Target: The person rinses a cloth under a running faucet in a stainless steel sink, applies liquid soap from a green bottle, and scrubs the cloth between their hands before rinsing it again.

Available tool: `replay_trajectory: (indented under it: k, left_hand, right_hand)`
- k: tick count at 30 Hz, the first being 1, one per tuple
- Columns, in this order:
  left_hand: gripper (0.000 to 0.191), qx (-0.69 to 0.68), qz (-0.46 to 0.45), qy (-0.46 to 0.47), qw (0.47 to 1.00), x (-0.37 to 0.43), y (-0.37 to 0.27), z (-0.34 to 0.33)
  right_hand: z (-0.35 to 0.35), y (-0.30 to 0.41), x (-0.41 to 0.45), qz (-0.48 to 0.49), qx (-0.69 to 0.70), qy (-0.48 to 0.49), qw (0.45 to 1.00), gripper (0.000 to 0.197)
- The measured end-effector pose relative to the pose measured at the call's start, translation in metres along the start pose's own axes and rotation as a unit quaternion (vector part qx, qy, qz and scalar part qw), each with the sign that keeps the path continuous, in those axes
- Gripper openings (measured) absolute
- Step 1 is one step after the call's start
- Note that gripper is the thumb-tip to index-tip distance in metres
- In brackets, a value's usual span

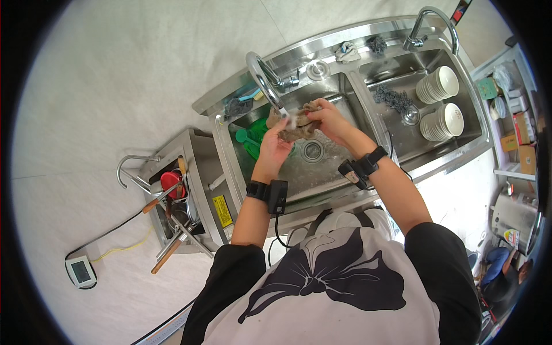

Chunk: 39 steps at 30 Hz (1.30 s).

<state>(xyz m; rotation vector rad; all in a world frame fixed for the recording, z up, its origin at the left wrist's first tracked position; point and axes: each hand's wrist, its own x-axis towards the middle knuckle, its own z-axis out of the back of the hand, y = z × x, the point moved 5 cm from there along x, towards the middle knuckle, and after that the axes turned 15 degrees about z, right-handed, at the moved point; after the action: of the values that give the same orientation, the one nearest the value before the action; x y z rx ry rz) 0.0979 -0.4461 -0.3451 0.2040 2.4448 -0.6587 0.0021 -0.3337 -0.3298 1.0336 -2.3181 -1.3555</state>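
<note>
Both of my hands hold a wet brown cloth (302,129) over the left basin of a stainless-steel sink (327,185). Water from the chrome gooseneck faucet (262,79) runs onto the cloth. My left hand (276,146) grips its near left side, and my right hand (330,118) pinches its right side. Below the cloth, the round drain strainer (312,151) shows in the basin floor. To the left of my left hand lies a green plastic container (254,151) with a green round-headed part (242,136), partly hidden by the cloth and hand.
In the right basin stand two stacks of white bowls (435,84) beside a steel-wool scourer (394,98). A brush (254,95), a dark cloth (238,106) and a light rag (347,52) lie on the sink's back ledge. Pans and utensils (177,211) fill a small sink at left. A person (500,276) is at far right.
</note>
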Motion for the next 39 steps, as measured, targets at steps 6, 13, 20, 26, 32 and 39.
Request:
replay_trajectory:
  k: [6, 13, 20, 26, 32, 39]
  left_hand:
    - [0.021, 0.144, -0.036, -0.121, 0.981, -0.009, -0.010, 0.006]
    - [0.028, 0.063, -0.033, -0.012, 0.997, -0.008, -0.011, 0.001]
    - [0.036, 0.029, 0.008, 0.044, 0.999, -0.008, -0.010, -0.015]
    - [0.026, 0.214, -0.020, -0.047, 0.976, -0.026, -0.028, -0.002]
    - [0.036, 0.061, -0.016, -0.209, 0.976, -0.032, 0.003, 0.060]
    - [0.055, 0.057, 0.043, -0.052, 0.996, -0.001, 0.018, -0.005]
  right_hand:
    - [0.014, 0.025, -0.003, 0.047, 0.105, -0.096, 0.989, 0.017]
    - [0.071, 0.004, 0.012, 0.028, -0.406, -0.093, 0.909, 0.030]
    - [-0.009, 0.013, 0.001, 0.184, -0.300, 0.147, 0.924, 0.046]
    - [-0.008, 0.026, 0.014, 0.167, -0.431, 0.200, 0.864, 0.023]
    - [-0.025, 0.051, 0.011, 0.304, -0.476, 0.158, 0.810, 0.015]
    - [-0.054, 0.030, 0.012, 0.307, -0.355, 0.224, 0.854, 0.022]
